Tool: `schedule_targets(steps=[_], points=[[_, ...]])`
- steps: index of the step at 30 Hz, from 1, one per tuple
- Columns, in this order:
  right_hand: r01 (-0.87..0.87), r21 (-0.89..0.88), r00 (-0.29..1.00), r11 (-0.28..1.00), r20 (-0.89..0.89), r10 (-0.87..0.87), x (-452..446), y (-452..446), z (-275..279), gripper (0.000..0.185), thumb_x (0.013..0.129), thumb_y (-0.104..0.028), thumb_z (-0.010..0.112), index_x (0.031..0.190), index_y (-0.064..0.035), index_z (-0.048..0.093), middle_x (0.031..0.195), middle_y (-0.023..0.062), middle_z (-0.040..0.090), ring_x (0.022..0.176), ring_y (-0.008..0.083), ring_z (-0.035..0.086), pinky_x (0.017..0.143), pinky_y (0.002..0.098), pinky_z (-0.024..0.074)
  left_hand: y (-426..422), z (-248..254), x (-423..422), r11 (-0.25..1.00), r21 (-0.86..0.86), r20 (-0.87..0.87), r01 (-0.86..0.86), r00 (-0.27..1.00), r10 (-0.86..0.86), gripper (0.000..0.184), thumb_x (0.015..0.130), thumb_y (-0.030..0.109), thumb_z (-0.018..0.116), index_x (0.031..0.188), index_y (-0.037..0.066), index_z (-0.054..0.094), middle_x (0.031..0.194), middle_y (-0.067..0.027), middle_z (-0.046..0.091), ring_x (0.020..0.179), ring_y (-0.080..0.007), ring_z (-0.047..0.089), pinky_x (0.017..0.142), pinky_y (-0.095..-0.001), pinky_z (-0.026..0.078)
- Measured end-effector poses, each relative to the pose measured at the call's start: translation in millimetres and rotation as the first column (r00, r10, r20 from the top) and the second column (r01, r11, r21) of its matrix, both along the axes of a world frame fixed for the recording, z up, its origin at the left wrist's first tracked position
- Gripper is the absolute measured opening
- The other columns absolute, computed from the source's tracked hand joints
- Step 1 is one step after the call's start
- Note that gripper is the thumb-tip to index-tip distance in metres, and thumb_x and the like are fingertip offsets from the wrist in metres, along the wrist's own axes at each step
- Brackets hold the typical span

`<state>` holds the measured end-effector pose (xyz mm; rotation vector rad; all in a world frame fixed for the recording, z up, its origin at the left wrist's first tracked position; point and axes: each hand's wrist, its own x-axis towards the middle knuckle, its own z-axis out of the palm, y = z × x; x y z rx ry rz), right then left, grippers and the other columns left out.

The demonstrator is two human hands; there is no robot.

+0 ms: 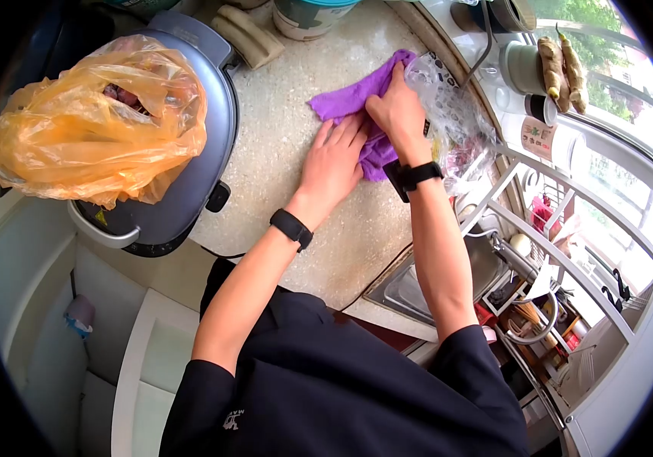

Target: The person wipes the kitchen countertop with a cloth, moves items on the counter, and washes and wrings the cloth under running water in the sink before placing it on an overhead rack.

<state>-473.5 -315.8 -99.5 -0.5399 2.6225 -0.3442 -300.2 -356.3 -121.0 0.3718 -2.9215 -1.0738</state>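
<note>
A purple cloth (353,97) lies crumpled on the speckled countertop (280,114), beside clear plastic bags (448,107). My left hand (332,158) rests flat on the counter with its fingers spread, the fingertips touching the cloth's lower edge. My right hand (400,114) is closed on the cloth near its upper right part, next to the plastic bags. Part of the cloth lies between my two hands and runs down toward my right wrist. Both wrists wear black bands.
An orange plastic bag (98,129) sits on a dark-lidded appliance (216,114) at the left. Behind are a beige object (246,36) and a tub (307,19). A sink (410,289), white rails (555,251) and ginger (562,72) on the sill are at right.
</note>
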Motion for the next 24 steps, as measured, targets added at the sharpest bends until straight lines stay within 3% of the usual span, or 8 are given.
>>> schedule_targets(steps=[1,4,7,10,12,14,16,24], points=[[0.029,0.023,0.995,0.999,0.095,-0.031,11.2,-0.5,7.6,0.087,0.077,-0.021,0.059,0.156,0.0010,0.031,0.098,0.0350,0.070,0.094,0.0511,0.069,0.086,0.0551,0.0544,0.9,-2.7,0.0,1.000,-0.006,0.023,0.009,1.000,-0.009,0.064,0.079,0.015,0.075,0.139,0.003,0.056,0.148,-0.0143,0.052,0.143,-0.0278,0.042,0.124,-0.0474,0.026],[0.012,0.082,0.996,0.997,0.086,-0.019,37.7,5.1,10.8,0.086,0.078,-0.021,0.059,0.157,-0.0013,0.031,0.099,0.0357,0.070,0.095,0.0540,0.067,0.089,0.0559,0.0533,-1.4,-9.5,-4.8,1.000,-0.014,0.009,-0.010,1.000,0.011,0.067,0.078,0.018,0.078,0.140,0.004,0.055,0.149,-0.0129,0.052,0.145,-0.0271,0.041,0.125,-0.0474,0.025],[0.014,0.003,1.000,1.000,0.004,-0.014,-1.6,-2.2,-1.1,0.088,0.076,-0.019,0.059,0.156,0.0030,0.030,0.097,0.0351,0.070,0.095,0.0508,0.069,0.085,0.0550,0.0546,-5.2,-5.8,-11.2,1.000,-0.010,0.019,0.011,1.000,-0.011,0.070,0.078,0.022,0.079,0.141,0.005,0.055,0.152,-0.0123,0.049,0.147,-0.0258,0.038,0.125,-0.0478,0.023],[0.018,-0.012,0.999,1.000,-0.029,-0.019,-26.8,-20.6,-7.2,0.086,0.078,-0.019,0.059,0.154,0.0049,0.030,0.095,0.0338,0.071,0.094,0.0497,0.070,0.082,0.0543,0.0557,-23.1,-7.1,-31.2,0.996,-0.032,-0.086,-0.088,0.993,0.085,0.070,0.079,0.023,0.078,0.142,0.005,0.054,0.153,-0.0126,0.048,0.148,-0.0256,0.037,0.126,-0.0478,0.021],[0.032,-0.014,0.999,0.999,-0.011,-0.032,-6.7,-24.6,-2.9,0.085,0.078,-0.019,0.060,0.154,0.0051,0.030,0.095,0.0337,0.071,0.093,0.0497,0.070,0.082,0.0539,0.0559,-24.2,-6.0,-28.8,0.995,-0.071,-0.006,-0.074,0.997,0.074,0.065,0.082,0.020,0.075,0.142,0.004,0.055,0.152,-0.0126,0.049,0.148,-0.0253,0.037,0.125,-0.0485,0.020],[0.000,-0.003,0.996,1.000,0.092,0.000,38.8,-17.4,8.8,0.086,0.077,-0.021,0.059,0.156,0.0021,0.032,0.092,0.0368,0.068,0.089,0.0521,0.068,0.083,0.0548,0.0555,-14.6,-6.3,-9.0,0.991,-0.125,0.112,-0.038,0.992,0.053,0.062,0.083,0.019,0.073,0.141,0.004,0.055,0.151,-0.0122,0.050,0.148,-0.0253,0.037,0.125,-0.0493,0.022],[-0.052,0.073,0.983,0.996,0.180,0.038,61.3,-6.4,20.7,0.086,0.077,-0.020,0.059,0.155,0.0025,0.032,0.088,0.0360,0.068,0.086,0.0530,0.068,0.081,0.0561,0.0552,-4.6,-5.1,25.7,0.997,-0.077,0.082,-0.028,0.996,0.034,0.060,0.085,0.016,0.070,0.142,0.003,0.054,0.152,-0.0148,0.049,0.147,-0.0275,0.038,0.124,-0.0508,0.023],[0.014,-0.017,1.000,1.000,-0.016,-0.015,8.7,-7.7,-1.9,0.085,0.077,-0.017,0.059,0.153,0.0074,0.030,0.088,0.0335,0.070,0.085,0.0506,0.069,0.077,0.0551,0.0557,-9.2,5.7,1.3,1.000,-0.012,-0.001,-0.014,1.000,0.014,0.061,0.084,0.012,0.070,0.142,0.004,0.052,0.151,-0.0163,0.048,0.148,-0.0304,0.037,0.125,-0.0510,0.022]])
